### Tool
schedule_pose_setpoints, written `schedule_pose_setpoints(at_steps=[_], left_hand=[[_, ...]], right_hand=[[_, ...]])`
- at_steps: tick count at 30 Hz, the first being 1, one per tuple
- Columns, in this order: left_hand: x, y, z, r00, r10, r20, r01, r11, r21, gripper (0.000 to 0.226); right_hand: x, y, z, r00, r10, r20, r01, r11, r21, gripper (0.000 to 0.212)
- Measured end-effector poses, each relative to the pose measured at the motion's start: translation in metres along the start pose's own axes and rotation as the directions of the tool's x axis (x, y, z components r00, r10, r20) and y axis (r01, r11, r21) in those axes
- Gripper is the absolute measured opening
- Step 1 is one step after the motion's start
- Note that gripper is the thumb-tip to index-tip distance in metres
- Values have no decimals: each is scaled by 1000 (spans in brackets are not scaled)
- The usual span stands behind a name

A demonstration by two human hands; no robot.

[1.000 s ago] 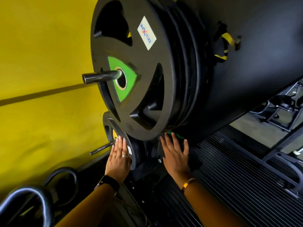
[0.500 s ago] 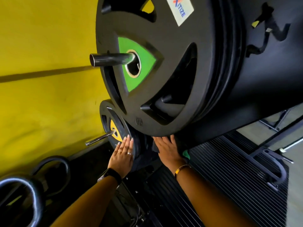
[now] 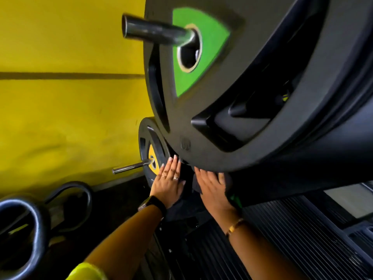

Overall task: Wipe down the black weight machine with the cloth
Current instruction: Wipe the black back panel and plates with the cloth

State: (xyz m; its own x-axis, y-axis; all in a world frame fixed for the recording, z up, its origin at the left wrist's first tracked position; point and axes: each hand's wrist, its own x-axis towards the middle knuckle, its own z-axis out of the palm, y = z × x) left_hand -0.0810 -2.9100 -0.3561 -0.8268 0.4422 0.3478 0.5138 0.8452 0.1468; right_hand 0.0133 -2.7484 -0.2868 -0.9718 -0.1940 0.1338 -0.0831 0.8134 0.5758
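Note:
The black weight machine fills the upper right, with a big black plate with a green wedge on a steel peg. Below it sits a small black plate with a yellow centre on a thinner peg. My left hand rests flat, fingers straight, on the small plate's edge. My right hand presses a dark cloth flat against the machine under the big plate. A green bit of the cloth shows by the wrist; most of it is hidden under the hand.
A yellow wall runs along the left. Black kettlebell handles stand at the lower left. A ribbed black footplate lies at the lower right. The large plate overhangs both hands closely.
The view has moved closer and lower, so the big plate looms larger. My right hand has slid left with the cloth, under the plate's rim. My left hand stays on the small plate.

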Motion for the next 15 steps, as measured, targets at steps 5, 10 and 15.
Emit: schedule_pose_setpoints(at_steps=[5, 10, 15], left_hand=[[-4, 6, 30, 963, -52, -265, 34, 997, -74, 80], [2, -10, 75, 880, 27, -473, -86, 991, -103, 70], [5, -17, 96, 779, 59, -624, -217, 959, -181, 62]], right_hand=[[0, -30, 17, 971, 161, -176, -167, 986, -20, 100], [20, -38, 21, 836, 318, -447, -286, 948, 140, 100], [25, -43, 27, 616, 464, -637, -455, 869, 193, 80]])
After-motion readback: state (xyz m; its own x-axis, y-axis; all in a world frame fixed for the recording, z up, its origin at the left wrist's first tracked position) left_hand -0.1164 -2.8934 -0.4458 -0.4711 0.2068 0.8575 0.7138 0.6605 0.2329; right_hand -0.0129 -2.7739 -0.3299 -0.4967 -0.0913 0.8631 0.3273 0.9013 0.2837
